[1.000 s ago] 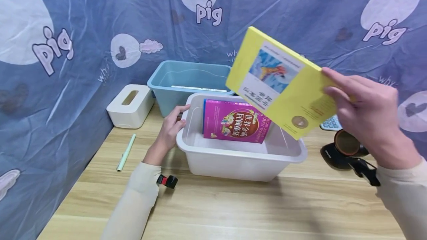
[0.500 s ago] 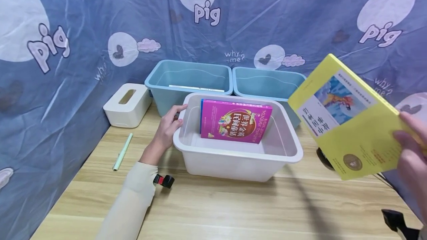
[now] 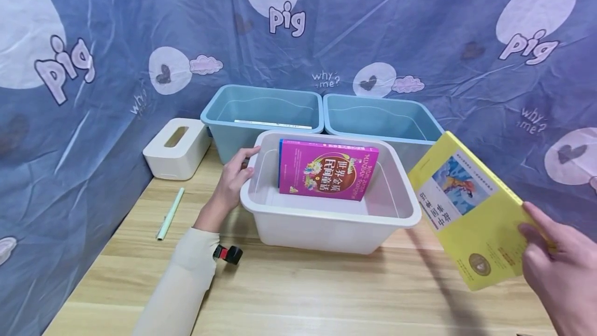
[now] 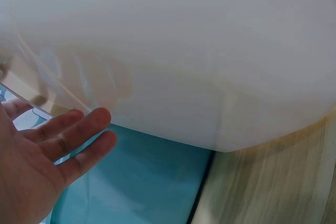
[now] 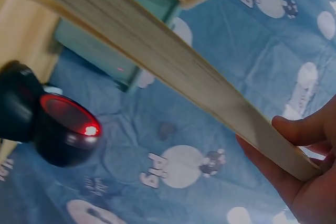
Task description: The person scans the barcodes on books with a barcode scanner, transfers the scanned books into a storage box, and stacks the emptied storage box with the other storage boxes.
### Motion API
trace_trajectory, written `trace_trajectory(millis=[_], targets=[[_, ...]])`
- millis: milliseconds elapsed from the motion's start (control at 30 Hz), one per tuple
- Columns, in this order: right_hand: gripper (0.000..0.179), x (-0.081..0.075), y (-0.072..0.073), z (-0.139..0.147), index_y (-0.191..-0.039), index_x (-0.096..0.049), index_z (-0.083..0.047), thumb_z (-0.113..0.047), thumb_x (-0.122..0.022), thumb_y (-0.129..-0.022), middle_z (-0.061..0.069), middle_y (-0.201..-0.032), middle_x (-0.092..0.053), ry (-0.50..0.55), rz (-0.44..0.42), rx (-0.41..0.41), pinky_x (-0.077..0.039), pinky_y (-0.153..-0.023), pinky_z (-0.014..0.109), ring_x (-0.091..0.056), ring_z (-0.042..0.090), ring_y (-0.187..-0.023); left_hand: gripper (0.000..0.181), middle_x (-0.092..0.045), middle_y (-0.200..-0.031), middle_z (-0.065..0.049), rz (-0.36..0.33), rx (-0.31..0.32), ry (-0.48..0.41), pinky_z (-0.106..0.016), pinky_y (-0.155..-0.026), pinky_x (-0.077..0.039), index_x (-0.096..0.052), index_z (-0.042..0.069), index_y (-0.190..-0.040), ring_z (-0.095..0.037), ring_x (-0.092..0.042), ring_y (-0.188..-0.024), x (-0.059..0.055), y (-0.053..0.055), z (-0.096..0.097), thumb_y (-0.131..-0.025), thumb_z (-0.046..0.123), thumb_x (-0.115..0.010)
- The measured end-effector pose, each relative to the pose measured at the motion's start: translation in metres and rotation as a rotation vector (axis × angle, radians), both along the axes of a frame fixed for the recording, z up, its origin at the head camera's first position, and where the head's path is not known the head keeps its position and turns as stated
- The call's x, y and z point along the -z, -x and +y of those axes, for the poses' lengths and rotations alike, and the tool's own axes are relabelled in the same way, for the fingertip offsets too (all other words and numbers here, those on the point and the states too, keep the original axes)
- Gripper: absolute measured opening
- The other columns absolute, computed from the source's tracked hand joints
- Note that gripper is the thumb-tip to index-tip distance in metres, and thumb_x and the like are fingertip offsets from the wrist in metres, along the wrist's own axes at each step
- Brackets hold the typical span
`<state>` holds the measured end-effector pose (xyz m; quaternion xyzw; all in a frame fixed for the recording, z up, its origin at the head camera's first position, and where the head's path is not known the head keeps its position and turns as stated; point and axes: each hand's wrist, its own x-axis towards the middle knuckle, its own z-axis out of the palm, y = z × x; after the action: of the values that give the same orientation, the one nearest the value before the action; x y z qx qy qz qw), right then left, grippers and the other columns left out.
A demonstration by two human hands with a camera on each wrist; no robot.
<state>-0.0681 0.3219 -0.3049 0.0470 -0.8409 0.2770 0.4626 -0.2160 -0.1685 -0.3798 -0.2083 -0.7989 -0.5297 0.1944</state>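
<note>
My right hand grips a yellow book by its edge, right of the bin, with the illustrated cover facing the head camera. In the right wrist view, thumb and fingers squeeze its two covers, and the page edges point at the camera. My left hand holds the left end of a white storage bin at its rim. Several of its fingers lie along the bin's outer wall in the left wrist view. Inside the bin, a pink book stands on its long edge, with a blue-edged one behind it.
Two blue bins stand behind the white one, the left holding something white. A white tissue box and a light green pen lie on the left. A black device glows red in the right wrist view. A patterned blue cloth hangs behind.
The right hand has carried the yellow book from above the white bin down and right, uncovering the right blue bin. The left hand stays at the rim.
</note>
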Motion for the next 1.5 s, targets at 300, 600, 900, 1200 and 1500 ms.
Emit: trace_trajectory(millis=[300,600,900,1200,1500], targets=[[0.036,0.025,-0.003,0.003,-0.112,-0.075,-0.003,-0.001,-0.057,-0.081,-0.052,-0.100,-0.054,-0.077,0.027,0.132,-0.025,-0.065,-0.004,-0.037,-0.039,-0.085,0.056,-0.058,-0.131,-0.025,0.000,0.000,-0.011,-0.046,-0.084,-0.050,-0.052,-0.001,-0.141,-0.039,-0.060,-0.099,0.002,-0.001,0.000,-0.089,0.018,-0.044],[0.035,0.039,-0.003,0.007,-0.104,-0.077,0.001,-0.012,-0.053,-0.081,0.027,-0.074,-0.069,-0.226,0.024,0.185,-0.024,-0.042,0.024,-0.021,-0.041,-0.090,0.057,-0.058,-0.132,-0.024,-0.010,-0.006,-0.004,-0.047,-0.085,-0.050,-0.051,0.000,-0.142,-0.038,-0.059,-0.102,0.002,-0.002,0.001,-0.089,0.019,-0.043],[0.038,0.057,-0.005,0.010,-0.102,-0.077,0.003,-0.014,-0.050,-0.080,0.029,-0.082,-0.071,-0.225,0.046,0.155,-0.027,-0.045,0.025,-0.026,-0.043,-0.096,0.057,-0.057,-0.133,-0.024,-0.011,-0.001,-0.005,-0.049,-0.085,-0.051,-0.051,0.000,-0.142,-0.038,-0.060,-0.102,0.001,-0.001,0.002,-0.089,0.020,-0.042],[0.041,0.057,-0.003,0.007,-0.103,-0.076,0.003,-0.017,-0.048,-0.080,0.029,-0.084,-0.071,-0.251,0.025,0.161,-0.028,-0.045,0.025,-0.020,-0.040,-0.099,0.057,-0.058,-0.132,-0.024,-0.029,-0.004,-0.019,-0.047,-0.084,-0.051,-0.051,0.001,-0.142,-0.038,-0.060,-0.102,0.001,-0.001,0.000,-0.089,0.019,-0.042],[0.042,0.055,-0.004,0.010,-0.104,-0.074,0.006,-0.016,-0.046,-0.083,0.029,-0.082,-0.071,-0.305,0.016,0.192,-0.031,-0.044,0.030,-0.027,-0.039,-0.086,0.057,-0.058,-0.132,-0.025,-0.013,0.001,-0.015,-0.048,-0.083,-0.052,-0.052,0.000,-0.141,-0.039,-0.061,-0.101,0.001,-0.001,0.001,-0.089,0.019,-0.043]])
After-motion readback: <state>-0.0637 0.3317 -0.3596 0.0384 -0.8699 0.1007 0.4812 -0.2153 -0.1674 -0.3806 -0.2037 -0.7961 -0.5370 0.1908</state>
